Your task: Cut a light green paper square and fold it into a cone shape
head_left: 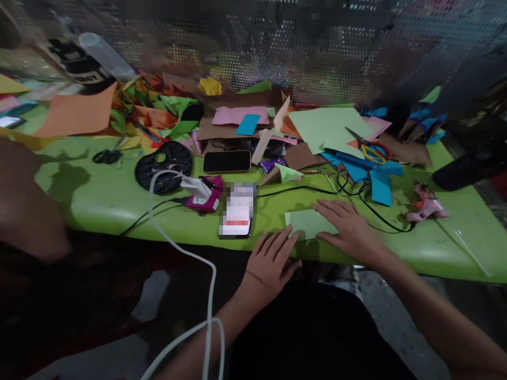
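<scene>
A pale green paper rectangle (307, 222) lies near the front edge of the green table. My right hand (348, 227) rests on its right part, fingers stretched out across the paper. At the paper's lower left corner is my left hand (270, 264), fingers extended and the fingertips at the table edge, close to or touching the paper. Neither hand is wrapped around anything. Left of the paper lies a phone (237, 210) with its screen lit. Behind it a green and brown paper cone (283, 174) sits on the table.
A second, dark phone (227, 161), a black palette (163, 166) and scissors (106, 155) lie to the left. A pink glue gun (428, 206) with a black cable is at right. Coloured paper (328, 126) heaps along the back. A white cable (212, 295) hangs in front; another person's arm (27, 195) is at left.
</scene>
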Demonstrator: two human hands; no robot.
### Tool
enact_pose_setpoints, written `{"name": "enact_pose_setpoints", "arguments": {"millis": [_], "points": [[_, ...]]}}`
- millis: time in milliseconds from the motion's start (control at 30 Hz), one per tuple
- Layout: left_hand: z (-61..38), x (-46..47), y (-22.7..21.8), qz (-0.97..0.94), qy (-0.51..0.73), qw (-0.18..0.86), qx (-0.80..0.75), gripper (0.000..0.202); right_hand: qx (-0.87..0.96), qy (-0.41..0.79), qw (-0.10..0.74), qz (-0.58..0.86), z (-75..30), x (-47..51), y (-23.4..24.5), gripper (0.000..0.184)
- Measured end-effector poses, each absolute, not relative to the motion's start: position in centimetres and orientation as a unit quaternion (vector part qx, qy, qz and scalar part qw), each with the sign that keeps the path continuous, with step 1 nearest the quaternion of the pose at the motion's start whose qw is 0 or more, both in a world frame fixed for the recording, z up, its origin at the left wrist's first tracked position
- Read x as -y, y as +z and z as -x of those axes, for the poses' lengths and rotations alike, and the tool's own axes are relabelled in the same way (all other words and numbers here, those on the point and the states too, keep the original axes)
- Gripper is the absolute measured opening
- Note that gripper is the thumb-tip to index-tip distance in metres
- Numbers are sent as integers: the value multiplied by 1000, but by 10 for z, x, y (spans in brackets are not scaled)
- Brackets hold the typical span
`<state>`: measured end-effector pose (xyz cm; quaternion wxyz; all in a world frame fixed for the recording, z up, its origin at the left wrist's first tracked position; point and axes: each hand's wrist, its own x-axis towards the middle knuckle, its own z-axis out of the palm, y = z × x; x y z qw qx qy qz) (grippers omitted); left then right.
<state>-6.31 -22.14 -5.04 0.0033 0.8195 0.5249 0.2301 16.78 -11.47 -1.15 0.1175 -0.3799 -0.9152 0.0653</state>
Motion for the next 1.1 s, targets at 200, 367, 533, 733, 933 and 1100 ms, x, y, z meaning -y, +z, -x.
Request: {"name": "enact_pose_setpoints", "arguments": {"millis": [200,367,533,733,933,1100], "points": [[68,217,-50,-804,245,-2,-542,62,929,80,94,350,-152,106,0,62],[69,207,-52,-792,269,-5,-548,73,925,70,129,352,-154,109,5,48],[68,199,-39,-799,259,-15,-542,74,921,112,200,316,-165,112,10,36],[66,196,-26,-852,209,-25,-480,60,916,142,225,299,-179,116,10,32],[58,193,-38,-867,215,-2,-450,41,898,177,213,342,-200,113,-14,10],[59,191,-41,-856,211,37,-470,46,883,206,208,367,-222,120,-27,19]]}}
